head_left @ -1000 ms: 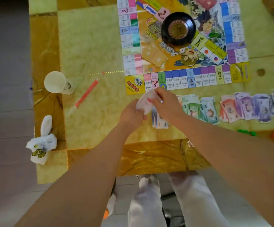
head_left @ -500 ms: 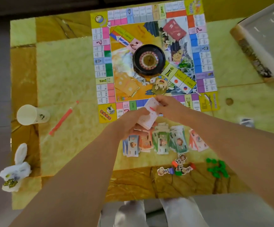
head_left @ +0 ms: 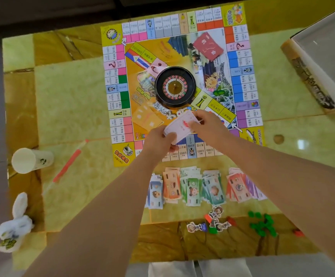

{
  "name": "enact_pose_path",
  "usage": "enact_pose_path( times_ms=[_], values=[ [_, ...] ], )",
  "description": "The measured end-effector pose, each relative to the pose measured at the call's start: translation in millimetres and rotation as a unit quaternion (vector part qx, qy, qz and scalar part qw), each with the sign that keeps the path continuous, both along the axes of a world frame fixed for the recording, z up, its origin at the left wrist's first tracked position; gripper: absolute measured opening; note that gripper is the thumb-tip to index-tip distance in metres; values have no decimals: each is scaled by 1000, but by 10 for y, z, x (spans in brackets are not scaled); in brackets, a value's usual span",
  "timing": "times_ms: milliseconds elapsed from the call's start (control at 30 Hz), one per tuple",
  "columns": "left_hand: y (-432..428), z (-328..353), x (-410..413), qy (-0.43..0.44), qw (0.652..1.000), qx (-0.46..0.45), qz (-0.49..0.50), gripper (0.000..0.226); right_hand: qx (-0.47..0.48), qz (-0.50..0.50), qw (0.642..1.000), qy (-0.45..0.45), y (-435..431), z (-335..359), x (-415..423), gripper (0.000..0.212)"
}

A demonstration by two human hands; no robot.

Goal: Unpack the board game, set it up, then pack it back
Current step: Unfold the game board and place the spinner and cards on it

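The colourful game board (head_left: pixel 118 100) lies unfolded on the table, with a black roulette wheel (head_left: pixel 175 87) at its centre. Over the board's near edge my left hand (head_left: pixel 158 139) grips a stack of pale pink cards (head_left: pixel 179 126) from below. My right hand (head_left: pixel 208 124) pinches the top of that same stack. A red card pile (head_left: pixel 208 46) sits on the board's far side. Several stacks of paper money (head_left: pixel 190 186) lie in a row just below the board. Cardboard character pawns (head_left: pixel 212 220) and small green houses (head_left: pixel 262 224) lie near the table's front edge.
A white paper cup (head_left: pixel 29 159) lies on its side at the left, with a red straw (head_left: pixel 67 165) beside it. A crumpled white bag (head_left: pixel 14 226) sits at the front left corner. The open game box (head_left: pixel 312 76) stands at the right.
Both hands have carried the card stack away from the money row and forward over the board's near edge. The view has tilted up, showing the whole board and the box.
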State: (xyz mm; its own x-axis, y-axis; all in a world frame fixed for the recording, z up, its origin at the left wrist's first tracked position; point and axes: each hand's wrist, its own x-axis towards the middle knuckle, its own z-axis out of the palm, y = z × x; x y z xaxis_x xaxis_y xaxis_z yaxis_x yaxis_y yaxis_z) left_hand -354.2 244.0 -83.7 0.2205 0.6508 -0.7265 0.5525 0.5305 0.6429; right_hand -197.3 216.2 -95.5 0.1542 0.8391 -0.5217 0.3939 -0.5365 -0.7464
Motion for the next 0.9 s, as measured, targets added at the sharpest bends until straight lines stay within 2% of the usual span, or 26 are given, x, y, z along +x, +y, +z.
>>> enact_pose_path(
  times_ms=[200, 300, 400, 500, 600, 800, 900],
  values=[
    [360, 1, -71, -16, 997, 33, 74, 19, 32, -44, 998, -16, 382, 31, -16, 16],
    [610, -17, -96, 9, 995, 50, 83, 17, 17, -60, 998, 28, 587, 48, -16, 14],
    [894, -40, -79, 11, 991, 50, 124, 14, 14, -117, 991, 61, 822, 47, 29, 15],
    [1199, -76, -17, 22, 982, 51, 179, 8, 17, -195, 980, 30, 1081, -31, 185, 13],
    [1528, -123, 87, 18, 971, 31, 237, 16, -7, -239, 971, 12, 1325, -145, 381, 13],
    [1935, -367, 268, 42, 973, 41, 225, 6, -58, -263, 963, 8, 1581, -417, 533, 21],
    [2034, -538, 336, 71, 974, 49, 207, 13, -61, -239, 969, -4, 1661, -505, 532, 21]
  ],
)
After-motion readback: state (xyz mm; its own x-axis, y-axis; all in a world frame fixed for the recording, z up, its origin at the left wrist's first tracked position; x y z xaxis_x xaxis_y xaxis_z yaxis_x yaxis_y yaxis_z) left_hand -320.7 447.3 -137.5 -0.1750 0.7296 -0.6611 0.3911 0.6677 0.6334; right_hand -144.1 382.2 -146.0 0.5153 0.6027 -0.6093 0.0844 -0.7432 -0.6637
